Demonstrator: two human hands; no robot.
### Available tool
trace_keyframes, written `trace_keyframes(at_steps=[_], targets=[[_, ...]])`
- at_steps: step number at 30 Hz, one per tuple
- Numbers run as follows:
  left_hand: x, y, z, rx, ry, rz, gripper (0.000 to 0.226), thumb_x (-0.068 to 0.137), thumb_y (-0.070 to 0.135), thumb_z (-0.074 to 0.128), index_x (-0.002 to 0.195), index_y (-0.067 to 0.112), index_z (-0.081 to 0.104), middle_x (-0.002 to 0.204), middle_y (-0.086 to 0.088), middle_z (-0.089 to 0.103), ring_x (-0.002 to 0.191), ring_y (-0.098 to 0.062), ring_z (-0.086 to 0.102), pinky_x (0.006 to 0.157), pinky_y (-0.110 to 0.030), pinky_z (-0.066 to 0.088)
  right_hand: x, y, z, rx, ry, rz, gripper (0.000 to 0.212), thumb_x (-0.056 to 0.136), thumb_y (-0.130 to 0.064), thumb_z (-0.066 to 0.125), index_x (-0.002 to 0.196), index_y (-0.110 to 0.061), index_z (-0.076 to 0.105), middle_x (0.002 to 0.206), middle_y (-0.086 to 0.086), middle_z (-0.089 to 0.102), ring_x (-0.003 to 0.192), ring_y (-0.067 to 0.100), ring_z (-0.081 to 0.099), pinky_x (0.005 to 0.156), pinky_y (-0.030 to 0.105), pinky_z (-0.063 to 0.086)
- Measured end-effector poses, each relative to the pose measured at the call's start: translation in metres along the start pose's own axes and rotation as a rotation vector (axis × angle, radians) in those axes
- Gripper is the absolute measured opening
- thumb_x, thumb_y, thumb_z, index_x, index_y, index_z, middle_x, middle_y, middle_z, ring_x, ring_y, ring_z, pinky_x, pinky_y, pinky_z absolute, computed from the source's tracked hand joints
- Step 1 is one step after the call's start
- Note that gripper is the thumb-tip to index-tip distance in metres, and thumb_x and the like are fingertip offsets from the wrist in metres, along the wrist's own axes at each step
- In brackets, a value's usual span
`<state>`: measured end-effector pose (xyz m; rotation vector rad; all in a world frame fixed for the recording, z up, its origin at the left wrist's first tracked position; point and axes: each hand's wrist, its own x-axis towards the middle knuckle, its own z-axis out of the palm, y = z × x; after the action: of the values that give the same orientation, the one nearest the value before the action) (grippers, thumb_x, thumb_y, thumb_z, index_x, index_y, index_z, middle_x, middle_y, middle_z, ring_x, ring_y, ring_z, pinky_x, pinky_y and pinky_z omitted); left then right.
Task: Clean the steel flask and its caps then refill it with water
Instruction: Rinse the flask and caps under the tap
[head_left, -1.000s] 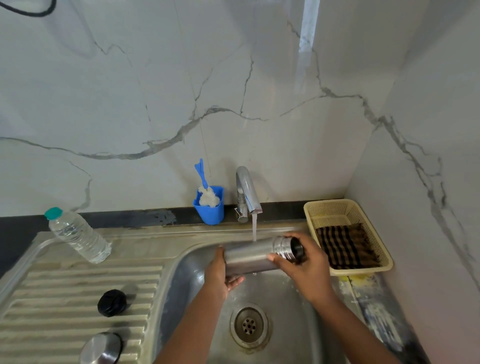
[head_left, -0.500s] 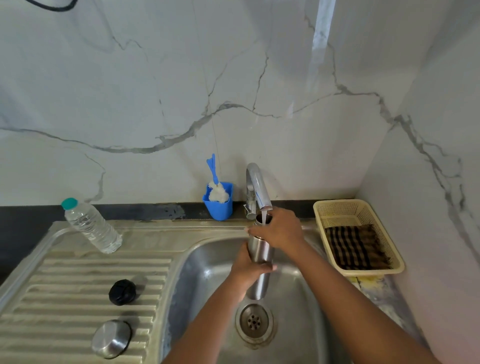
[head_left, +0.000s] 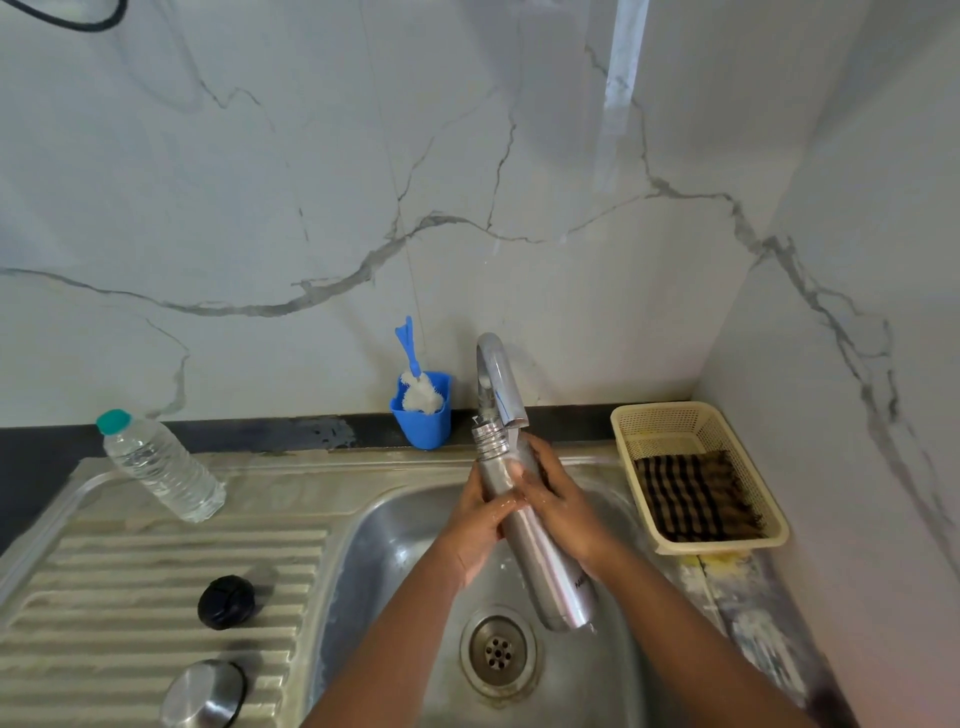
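Flask (head_left: 540, 545), sideways a second ago, now stands nearly upright over the sink (head_left: 395, 525), my left hand (head_left: 480, 519) and right hand (head_left: 558, 499) both wrapped around its upper body, its open mouth just under the tap (head_left: 496, 379): rinsing looks underway.

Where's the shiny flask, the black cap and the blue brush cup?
steel flask (head_left: 540, 551), head view, on its bare body below the hands.
black cap (head_left: 226, 603), head view, on its top.
blue brush cup (head_left: 423, 423), head view, on its front wall.
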<state>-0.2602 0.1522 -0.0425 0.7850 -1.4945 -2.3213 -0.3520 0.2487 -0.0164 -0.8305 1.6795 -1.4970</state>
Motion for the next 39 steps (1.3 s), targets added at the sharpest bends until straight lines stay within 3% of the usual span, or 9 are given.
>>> trace_keyframes(at_steps=[4,11,13,17,21,25,29,34,39], targets=[[0.001,-0.006,0.000,-0.120,0.000,-0.023,0.075,0.070,0.017,0.082,0.137,0.022,0.049,0.121,-0.011,0.069,0.110,-0.029,0.067,0.087,-0.039,0.055,-0.024,0.034,-0.010,-0.045,0.026,0.079,0.068,0.074,-0.083,0.051,0.129,-0.043,0.051,0.122,-0.006,0.067,0.104,0.006,0.067,0.089,0.030,0.055],[0.008,0.003,0.007,-0.110,0.048,-0.001,0.078,0.060,0.020,0.088,0.129,0.023,0.055,0.112,-0.004,0.072,0.104,-0.023,0.067,0.086,-0.038,0.054,-0.058,0.062,-0.015,0.061,-0.035,0.211,0.057,0.078,-0.035,0.079,0.128,-0.038,0.051,0.119,-0.007,0.067,0.099,0.003,0.068,0.077,0.021,0.055],[0.012,0.007,0.013,-0.090,0.156,0.003,0.074,0.058,0.024,0.092,0.123,0.024,0.058,0.108,-0.003,0.074,0.101,-0.023,0.068,0.082,-0.036,0.053,-0.062,0.071,-0.008,-0.227,0.088,0.148,0.073,0.069,-0.041,0.086,0.131,-0.040,0.047,0.126,-0.008,0.061,0.101,0.004,0.065,0.079,0.022,0.054],[0.020,0.014,0.015,-0.191,0.348,0.033,0.051,0.072,0.010,0.083,0.116,0.016,0.060,0.104,-0.011,0.069,0.091,-0.025,0.066,0.074,-0.035,0.054,-0.059,0.082,-0.004,-0.855,0.283,0.075,0.102,0.060,-0.082,0.059,0.149,-0.041,0.027,0.127,-0.010,0.044,0.111,0.011,0.051,0.087,0.038,0.052],[0.019,0.022,0.011,-0.257,0.312,0.114,0.056,0.064,0.012,0.081,0.116,0.011,0.060,0.097,-0.013,0.067,0.088,-0.026,0.063,0.081,-0.042,0.054,-0.064,0.078,-0.017,-0.206,0.254,0.160,0.063,0.063,-0.081,0.068,0.116,-0.049,0.055,0.126,-0.005,0.057,0.101,0.007,0.062,0.084,0.038,0.059],[0.020,0.021,0.010,-0.331,0.213,0.159,0.078,0.056,0.023,0.088,0.126,0.006,0.056,0.110,-0.017,0.066,0.102,-0.031,0.062,0.099,-0.053,0.048,-0.074,0.082,-0.023,0.613,0.174,0.538,0.050,0.084,-0.050,0.058,0.119,-0.014,0.060,0.108,0.021,0.066,0.082,0.031,0.068,0.059,0.040,0.060],[0.018,0.021,0.018,-0.299,0.256,0.133,0.061,0.061,0.017,0.090,0.115,0.012,0.061,0.099,-0.008,0.069,0.094,-0.023,0.064,0.087,-0.041,0.054,-0.072,0.081,-0.018,0.711,0.198,0.729,0.074,0.095,-0.065,0.036,0.118,0.001,0.058,0.077,0.021,0.061,0.044,0.021,0.053,0.035,0.022,0.041],[0.018,0.027,0.028,-0.176,0.313,0.105,0.047,0.074,0.015,0.083,0.115,0.016,0.060,0.097,-0.003,0.071,0.086,-0.017,0.067,0.075,-0.029,0.054,-0.068,0.095,-0.018,0.769,0.200,0.744,0.072,0.098,-0.061,0.034,0.121,0.003,0.057,0.076,0.022,0.063,0.038,0.018,0.049,0.031,0.019,0.038],[0.024,0.032,0.029,-0.084,0.366,0.087,0.049,0.072,0.019,0.086,0.114,0.018,0.061,0.100,0.001,0.071,0.094,-0.016,0.065,0.085,-0.031,0.050,-0.068,0.101,-0.014,1.029,0.330,0.520,0.053,0.089,-0.037,0.057,0.129,-0.003,0.052,0.120,0.030,0.060,0.094,0.038,0.063,0.061,0.041,0.061]])
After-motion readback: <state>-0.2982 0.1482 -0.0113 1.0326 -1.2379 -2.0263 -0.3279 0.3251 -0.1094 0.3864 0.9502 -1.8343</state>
